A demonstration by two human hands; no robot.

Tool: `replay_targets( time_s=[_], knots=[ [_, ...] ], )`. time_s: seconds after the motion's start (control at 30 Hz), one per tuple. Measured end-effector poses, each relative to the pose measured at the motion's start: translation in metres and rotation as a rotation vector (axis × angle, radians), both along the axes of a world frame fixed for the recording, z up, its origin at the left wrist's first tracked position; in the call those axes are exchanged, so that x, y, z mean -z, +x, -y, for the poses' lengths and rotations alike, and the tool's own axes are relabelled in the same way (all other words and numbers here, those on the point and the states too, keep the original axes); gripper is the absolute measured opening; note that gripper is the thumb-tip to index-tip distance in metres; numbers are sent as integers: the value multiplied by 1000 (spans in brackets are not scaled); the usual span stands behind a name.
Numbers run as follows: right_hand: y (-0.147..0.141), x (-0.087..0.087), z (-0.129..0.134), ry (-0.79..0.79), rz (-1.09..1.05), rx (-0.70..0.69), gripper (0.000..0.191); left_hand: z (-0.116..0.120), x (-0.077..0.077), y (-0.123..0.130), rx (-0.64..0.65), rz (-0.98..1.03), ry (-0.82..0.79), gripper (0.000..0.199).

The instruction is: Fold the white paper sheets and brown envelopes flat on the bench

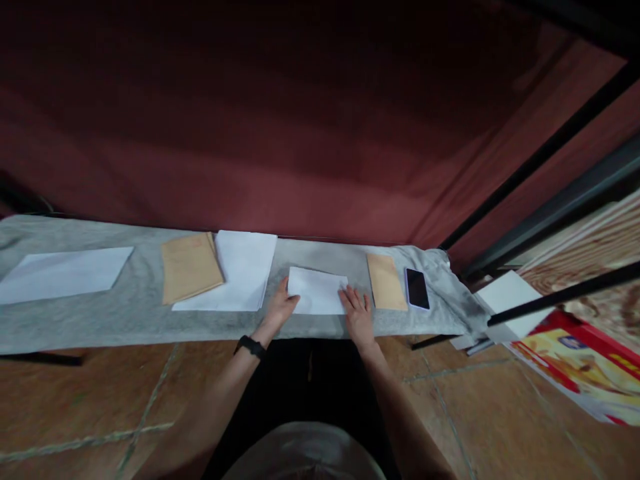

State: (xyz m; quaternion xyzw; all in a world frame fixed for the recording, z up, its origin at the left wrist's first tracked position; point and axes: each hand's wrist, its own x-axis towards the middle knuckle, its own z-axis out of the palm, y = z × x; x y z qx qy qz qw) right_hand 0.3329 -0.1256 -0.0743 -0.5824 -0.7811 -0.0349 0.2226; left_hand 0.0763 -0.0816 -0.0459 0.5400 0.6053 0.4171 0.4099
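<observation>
A white sheet of paper (318,291), which looks folded to a smaller size, lies on the grey cloth in front of me. My left hand (283,304) grips its left edge, the thumb on top and the index finger along the side. With fingers stretched out and slightly spread, my right hand (358,313) rests flat at the paper's right edge. Just right of that hand is a brown envelope (387,283). To the left of my left hand is a stack of larger white sheets (245,270), partly under several brown envelopes (191,268).
The grey cloth (140,323) covers a long narrow table against a dark red wall (280,173). A phone (417,289) lies near the right end. Another white sheet (65,273) is at the far left. Black metal bars (560,300) and a red-yellow box (580,367) stand at right.
</observation>
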Motion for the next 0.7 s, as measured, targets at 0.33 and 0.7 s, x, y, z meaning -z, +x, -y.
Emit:
replay_targets(
  time_s=[0.33,0.7],
  knots=[
    [14,16,-16,-49,-12,-77,77,36,13,18,142,-874,438,57],
    [20,20,-29,-36,-287,56,73,45,29,32,483,-917,440,48]
  ],
)
